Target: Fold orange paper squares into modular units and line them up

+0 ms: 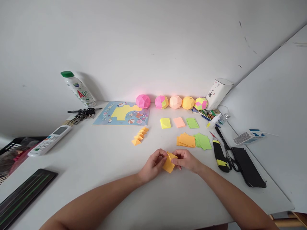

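Note:
Both hands meet over the white table (100,166) near its front middle, pinching one folded orange paper (169,163). My left hand (153,165) grips its left edge, fingers curled. My right hand (185,160) pinches the right side. Just behind lie a stack of orange square papers (186,140) and a stack of green ones (203,141). A row of small folded orange pieces (139,135) sits to the left of them.
Several paper balls (175,102) line the wall, with yellow, peach and green pads (178,122) before them. Scissors (225,147), a highlighter (220,157) and a black case (248,166) lie at right. A remote (49,140), keys (81,113), a bottle (78,89) and a picture sheet (123,113) lie at left.

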A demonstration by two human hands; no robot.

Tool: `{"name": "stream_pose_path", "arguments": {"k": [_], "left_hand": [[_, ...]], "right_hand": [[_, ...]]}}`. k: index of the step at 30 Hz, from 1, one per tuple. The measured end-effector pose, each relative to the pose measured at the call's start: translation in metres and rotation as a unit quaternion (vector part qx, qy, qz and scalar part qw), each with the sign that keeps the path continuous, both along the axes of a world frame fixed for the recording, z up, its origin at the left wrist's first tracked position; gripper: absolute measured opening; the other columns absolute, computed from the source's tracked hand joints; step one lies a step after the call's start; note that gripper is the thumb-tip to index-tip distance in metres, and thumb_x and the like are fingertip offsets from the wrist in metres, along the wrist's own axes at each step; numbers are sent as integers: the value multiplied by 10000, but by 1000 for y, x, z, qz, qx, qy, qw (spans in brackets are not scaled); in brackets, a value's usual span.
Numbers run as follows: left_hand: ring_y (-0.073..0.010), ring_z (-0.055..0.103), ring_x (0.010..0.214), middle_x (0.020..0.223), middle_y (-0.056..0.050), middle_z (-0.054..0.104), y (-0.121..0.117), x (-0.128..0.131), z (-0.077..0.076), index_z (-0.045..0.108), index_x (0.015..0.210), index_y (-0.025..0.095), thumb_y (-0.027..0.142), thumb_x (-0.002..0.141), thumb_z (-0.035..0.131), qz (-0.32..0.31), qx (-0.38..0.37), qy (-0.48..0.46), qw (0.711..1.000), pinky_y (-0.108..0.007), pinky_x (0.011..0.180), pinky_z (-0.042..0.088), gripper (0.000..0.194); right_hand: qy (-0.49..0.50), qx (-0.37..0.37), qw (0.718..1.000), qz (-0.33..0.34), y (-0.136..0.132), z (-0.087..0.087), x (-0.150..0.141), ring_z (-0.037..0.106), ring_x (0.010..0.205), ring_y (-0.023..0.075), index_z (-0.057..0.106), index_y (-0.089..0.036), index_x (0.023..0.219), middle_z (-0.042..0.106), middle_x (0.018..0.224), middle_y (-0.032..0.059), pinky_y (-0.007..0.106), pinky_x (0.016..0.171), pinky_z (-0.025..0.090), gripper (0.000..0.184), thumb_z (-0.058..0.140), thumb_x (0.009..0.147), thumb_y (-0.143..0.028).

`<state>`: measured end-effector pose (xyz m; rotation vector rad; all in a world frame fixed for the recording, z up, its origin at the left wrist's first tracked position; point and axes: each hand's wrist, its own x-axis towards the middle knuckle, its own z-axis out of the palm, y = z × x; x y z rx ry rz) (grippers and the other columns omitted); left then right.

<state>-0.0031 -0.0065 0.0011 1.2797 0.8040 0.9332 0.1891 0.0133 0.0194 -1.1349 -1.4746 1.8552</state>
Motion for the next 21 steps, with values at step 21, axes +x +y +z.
{"name": "stream_pose_path", "arguments": {"k": [21], "left_hand": [[-169, 523, 816, 918, -52, 485, 4, 1, -12, 597, 1098, 247, 331, 778, 591, 4, 29, 25, 999, -309, 709, 468, 331]], "right_hand": [[-19, 79, 995, -61, -3, -8, -3, 534, 605, 127, 589, -165, 743, 558, 667, -16, 272, 582, 463, 248, 688, 695, -387]]}}
